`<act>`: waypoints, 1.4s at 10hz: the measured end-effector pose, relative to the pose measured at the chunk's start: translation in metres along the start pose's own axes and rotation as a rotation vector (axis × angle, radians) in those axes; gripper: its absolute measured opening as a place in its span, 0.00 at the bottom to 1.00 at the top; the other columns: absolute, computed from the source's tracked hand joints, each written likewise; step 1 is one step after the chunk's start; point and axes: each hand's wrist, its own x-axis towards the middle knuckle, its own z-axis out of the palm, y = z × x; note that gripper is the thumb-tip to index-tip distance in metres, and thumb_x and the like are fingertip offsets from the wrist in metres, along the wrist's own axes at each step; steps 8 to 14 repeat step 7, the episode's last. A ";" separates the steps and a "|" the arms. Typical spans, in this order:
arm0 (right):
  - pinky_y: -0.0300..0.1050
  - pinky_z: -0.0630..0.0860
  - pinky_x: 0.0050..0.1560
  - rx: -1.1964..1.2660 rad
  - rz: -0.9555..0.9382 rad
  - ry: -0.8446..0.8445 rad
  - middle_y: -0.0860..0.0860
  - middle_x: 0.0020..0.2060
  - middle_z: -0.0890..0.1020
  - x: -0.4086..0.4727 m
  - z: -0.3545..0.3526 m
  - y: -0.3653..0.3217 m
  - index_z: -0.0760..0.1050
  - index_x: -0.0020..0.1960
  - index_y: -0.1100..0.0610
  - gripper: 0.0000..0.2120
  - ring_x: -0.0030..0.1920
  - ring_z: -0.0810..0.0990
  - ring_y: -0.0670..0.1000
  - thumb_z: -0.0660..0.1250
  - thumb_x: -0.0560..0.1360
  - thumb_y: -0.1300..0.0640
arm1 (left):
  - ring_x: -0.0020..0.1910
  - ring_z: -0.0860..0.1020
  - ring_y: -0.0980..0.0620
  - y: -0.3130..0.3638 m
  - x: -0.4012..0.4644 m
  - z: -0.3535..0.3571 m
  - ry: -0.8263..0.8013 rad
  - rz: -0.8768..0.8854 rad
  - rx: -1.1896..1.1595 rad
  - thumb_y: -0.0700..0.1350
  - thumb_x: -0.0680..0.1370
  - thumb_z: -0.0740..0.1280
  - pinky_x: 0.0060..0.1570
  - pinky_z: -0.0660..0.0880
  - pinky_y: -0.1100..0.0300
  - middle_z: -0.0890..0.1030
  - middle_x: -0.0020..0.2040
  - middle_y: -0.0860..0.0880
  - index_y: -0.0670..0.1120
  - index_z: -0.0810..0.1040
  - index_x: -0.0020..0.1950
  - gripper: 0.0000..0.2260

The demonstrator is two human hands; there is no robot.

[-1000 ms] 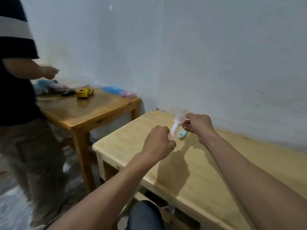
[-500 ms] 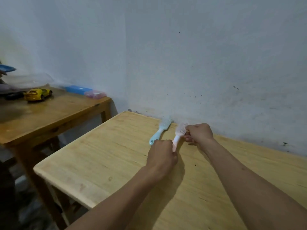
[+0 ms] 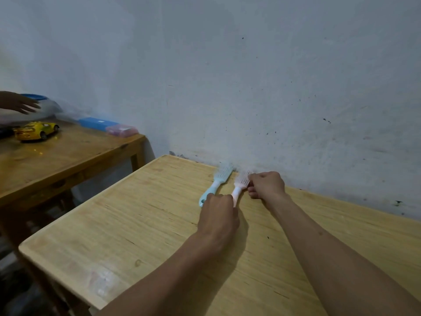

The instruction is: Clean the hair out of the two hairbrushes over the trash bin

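Two bare forearms reach forward over the pale wooden tabletop [image 3: 127,226], one from the lower middle, one from the lower right. The left hand [image 3: 218,218] lies knuckles up, its fingers curled around the lower end of the pink hairbrush [image 3: 239,187]. The right hand [image 3: 265,184] sits just beyond it, close to the wall [image 3: 250,87], fingers bent and pinching at the head of that same brush; what lies between the fingertips is too small to tell.

There are two hairbrushes. The pink one lies low against the tabletop at the far edge, its bristled head toward the wall. The blue hairbrush [image 3: 216,184] lies free just to its left, nearly parallel, with its handle end just beside the left knuckles.

Farther left stands a second, darker table [image 3: 68,153]. It carries one yellow toy car [image 3: 36,131], one blue box [image 3: 98,123] and one pink box [image 3: 121,130] touching end to end. Another person's hand [image 3: 19,103] stretches over a blurred pale bundle at the frame's left edge.
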 end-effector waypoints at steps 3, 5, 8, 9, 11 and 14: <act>0.55 0.86 0.48 -0.020 -0.026 0.020 0.57 0.32 0.86 0.001 0.003 0.005 0.82 0.39 0.59 0.12 0.29 0.82 0.53 0.69 0.80 0.56 | 0.50 0.74 0.45 -0.007 0.003 0.006 0.041 -0.023 0.001 0.39 0.79 0.62 0.45 0.69 0.55 0.82 0.42 0.43 0.40 0.79 0.44 0.08; 0.51 0.86 0.47 -0.002 -0.026 0.012 0.56 0.33 0.86 -0.002 0.001 0.005 0.85 0.49 0.63 0.12 0.30 0.83 0.52 0.69 0.81 0.54 | 0.50 0.75 0.45 -0.009 0.002 0.007 0.041 -0.013 0.007 0.40 0.80 0.63 0.47 0.72 0.54 0.83 0.43 0.44 0.41 0.79 0.44 0.08; 0.52 0.86 0.47 0.127 0.042 -0.013 0.55 0.38 0.86 -0.018 -0.014 0.003 0.81 0.57 0.62 0.18 0.35 0.86 0.54 0.66 0.82 0.46 | 0.64 0.73 0.44 -0.012 -0.019 -0.009 0.202 0.188 -0.033 0.46 0.80 0.65 0.60 0.73 0.54 0.79 0.66 0.46 0.44 0.72 0.73 0.22; 0.52 0.86 0.47 0.127 0.042 -0.013 0.55 0.38 0.86 -0.018 -0.014 0.003 0.81 0.57 0.62 0.18 0.35 0.86 0.54 0.66 0.82 0.46 | 0.64 0.73 0.44 -0.012 -0.019 -0.009 0.202 0.188 -0.033 0.46 0.80 0.65 0.60 0.73 0.54 0.79 0.66 0.46 0.44 0.72 0.73 0.22; 0.52 0.86 0.47 0.127 0.042 -0.013 0.55 0.38 0.86 -0.018 -0.014 0.003 0.81 0.57 0.62 0.18 0.35 0.86 0.54 0.66 0.82 0.46 | 0.64 0.73 0.44 -0.012 -0.019 -0.009 0.202 0.188 -0.033 0.46 0.80 0.65 0.60 0.73 0.54 0.79 0.66 0.46 0.44 0.72 0.73 0.22; 0.52 0.86 0.47 0.127 0.042 -0.013 0.55 0.38 0.86 -0.018 -0.014 0.003 0.81 0.57 0.62 0.18 0.35 0.86 0.54 0.66 0.82 0.46 | 0.64 0.73 0.44 -0.012 -0.019 -0.009 0.202 0.188 -0.033 0.46 0.80 0.65 0.60 0.73 0.54 0.79 0.66 0.46 0.44 0.72 0.73 0.22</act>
